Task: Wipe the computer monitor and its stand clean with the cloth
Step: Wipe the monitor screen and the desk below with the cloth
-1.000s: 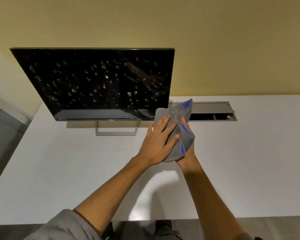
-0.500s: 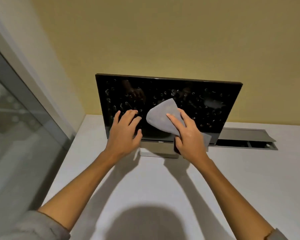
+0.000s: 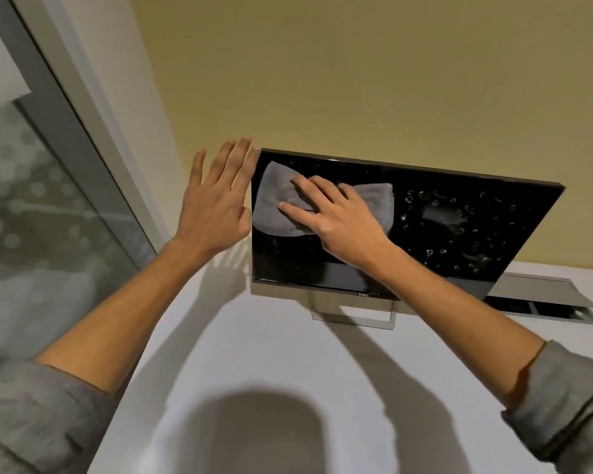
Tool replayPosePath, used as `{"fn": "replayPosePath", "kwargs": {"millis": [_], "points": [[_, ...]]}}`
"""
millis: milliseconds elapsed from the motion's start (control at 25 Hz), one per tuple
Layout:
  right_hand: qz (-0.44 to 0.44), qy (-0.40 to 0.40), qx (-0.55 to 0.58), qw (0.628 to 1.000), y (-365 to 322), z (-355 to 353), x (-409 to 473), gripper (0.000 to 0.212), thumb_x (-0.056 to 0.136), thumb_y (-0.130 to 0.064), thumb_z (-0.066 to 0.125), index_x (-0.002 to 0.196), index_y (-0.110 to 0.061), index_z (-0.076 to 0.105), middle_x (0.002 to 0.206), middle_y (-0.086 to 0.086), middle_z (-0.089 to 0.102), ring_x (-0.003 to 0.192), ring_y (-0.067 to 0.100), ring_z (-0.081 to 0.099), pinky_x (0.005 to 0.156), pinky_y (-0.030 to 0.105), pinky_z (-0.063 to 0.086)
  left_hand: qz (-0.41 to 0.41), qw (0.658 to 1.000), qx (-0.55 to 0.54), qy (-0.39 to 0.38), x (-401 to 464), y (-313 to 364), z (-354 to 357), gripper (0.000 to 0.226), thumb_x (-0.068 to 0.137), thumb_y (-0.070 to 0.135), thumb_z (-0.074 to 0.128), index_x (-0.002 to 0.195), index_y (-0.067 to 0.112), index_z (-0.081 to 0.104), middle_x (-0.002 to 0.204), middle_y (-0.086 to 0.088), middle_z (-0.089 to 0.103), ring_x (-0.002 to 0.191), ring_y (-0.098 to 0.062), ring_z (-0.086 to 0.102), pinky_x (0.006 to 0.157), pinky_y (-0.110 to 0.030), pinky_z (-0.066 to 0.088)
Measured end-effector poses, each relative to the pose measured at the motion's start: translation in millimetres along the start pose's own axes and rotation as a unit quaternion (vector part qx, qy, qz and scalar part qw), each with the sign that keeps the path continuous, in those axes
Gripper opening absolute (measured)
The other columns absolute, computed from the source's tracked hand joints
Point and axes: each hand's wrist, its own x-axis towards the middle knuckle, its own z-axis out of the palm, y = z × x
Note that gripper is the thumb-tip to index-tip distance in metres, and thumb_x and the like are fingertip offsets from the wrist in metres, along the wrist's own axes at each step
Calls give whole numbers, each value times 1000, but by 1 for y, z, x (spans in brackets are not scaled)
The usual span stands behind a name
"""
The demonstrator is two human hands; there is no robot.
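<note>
1. The monitor (image 3: 425,234) stands toward the back edge of the white desk (image 3: 288,371), its screen tilted and facing the person. The right hand (image 3: 336,217) lies flat on the grey cloth (image 3: 274,203), fingers spread and pressing it against the screen's upper left corner — a flat press, not a pinch.
2. The left hand (image 3: 213,206) is open with fingers spread, held just beside the monitor's left edge; the fingertips reach the top corner, but whether they touch the frame or grip behind it I cannot tell.
3. The step in hand looks like the first passes over the glass. To do it well, I would keep the palm flat so the cloth stays fully under the hand, and sweep in overlapping rows from this corner toward the right edge, where droplet-like spots and a smear (image 3: 442,217) remain thick.
4. Bracing matters — the panel sits on a thin open-frame stand (image 3: 353,319), so firm pressure high on the screen could rock it backward. The left hand is well placed to steady it.
5. The stand and lower bezel appear untouched by the cloth and belong last, once the glass is clear.
6. The desk surface is plain and bare in front, with the person's shadow across it. A recessed cable tray (image 3: 541,299) with its lid raised sits at the back edge behind the monitor's right side.
7. A yellow wall (image 3: 356,80) rises behind; a frosted glass partition (image 3: 31,217) in a pale frame runs along the desk's left edge.
</note>
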Motion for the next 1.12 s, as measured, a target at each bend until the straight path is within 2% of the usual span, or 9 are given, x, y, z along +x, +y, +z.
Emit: {"fn": "replayPosePath", "kwargs": {"millis": [120, 200, 360, 520, 680, 800, 920, 1040, 1120], "points": [[-58, 29, -51, 997, 12, 3, 35, 52, 86, -9, 51, 137, -19, 49, 155, 16, 31, 143, 34, 29, 111, 53, 26, 43, 999, 3, -13, 18, -4, 0, 81, 79, 26, 35, 156, 11, 13, 164, -8, 11, 150, -25, 13, 118, -54, 12], [-73, 31, -65, 995, 18, 8, 49, 52, 87, -11, 54, 138, -18, 50, 156, 15, 31, 146, 29, 23, 117, 52, 14, 60, 998, 5, -23, 26, -2, 4, 79, 81, 26, 35, 156, 10, 13, 164, -8, 12, 151, -24, 13, 118, -54, 14], [-86, 14, -28, 996, 16, 34, 41, 59, 86, -17, 56, 144, -17, 44, 157, 14, 29, 147, 28, 20, 118, 50, 12, 69, 997, 7, -44, 31, -2, 16, 81, 85, 26, 48, 156, 9, 12, 164, -7, 11, 151, -23, 13, 119, -53, 14], [-112, -17, 3, 994, -12, 77, 11, 65, 87, -18, 54, 149, -16, 34, 161, 12, 16, 149, 27, 11, 120, 50, 7, 77, 995, 10, -60, 25, -4, 24, 84, 83, 32, 40, 157, 10, 7, 165, -7, 7, 151, -22, 10, 119, -53, 13], [-163, -44, 14, 986, -50, 123, -25, 64, 81, -11, 64, 142, -15, 46, 158, 10, 27, 147, 25, 23, 118, 45, 9, 72, 996, -4, -56, 23, -3, 22, 81, 80, 33, 19, 157, 9, 8, 165, -6, 6, 152, -21, 9, 120, -53, 11], [-206, -66, -1, 976, -64, 130, -38, 42, 84, -12, 58, 125, -20, 62, 150, 6, 43, 140, 23, 38, 115, 41, 17, 77, 995, -10, -57, 22, -4, 20, 81, 79, 31, 20, 157, 10, 9, 165, -6, 6, 152, -21, 8, 119, -53, 9], [-203, -3, 16, 979, -55, 99, -17, 35, 86, -14, 63, 121, -19, 62, 144, 9, 50, 134, 29, 44, 106, 44, 32, 83, 994, 10, -66, 21, -11, 20, 88, 74, 18, 39, 157, 10, 8, 165, -7, 4, 152, -23, 8, 119, -55, 13], [-148, 102, 24, 983, -12, 44, 21, 32, 95, -10, 49, 125, -14, 58, 146, 14, 46, 137, 32, 40, 108, 46, 34, 93, 994, -8, -54, 24, -14, 18, 74, 86, 32, 27, 156, 10, 15, 164, -8, 11, 151, -24, 14, 118, -55, 15], [-120, 125, -8, 985, 18, 23, 36, 35, 97, -9, 45, 129, -14, 58, 150, 13, 41, 140, 32, 36, 113, 47, 30, 94, 994, -18, -52, 27, -11, 16, 74, 85, 33, 21, 155, 9, 18, 163, -9, 15, 150, -24, 16, 118, -53, 13]]}}
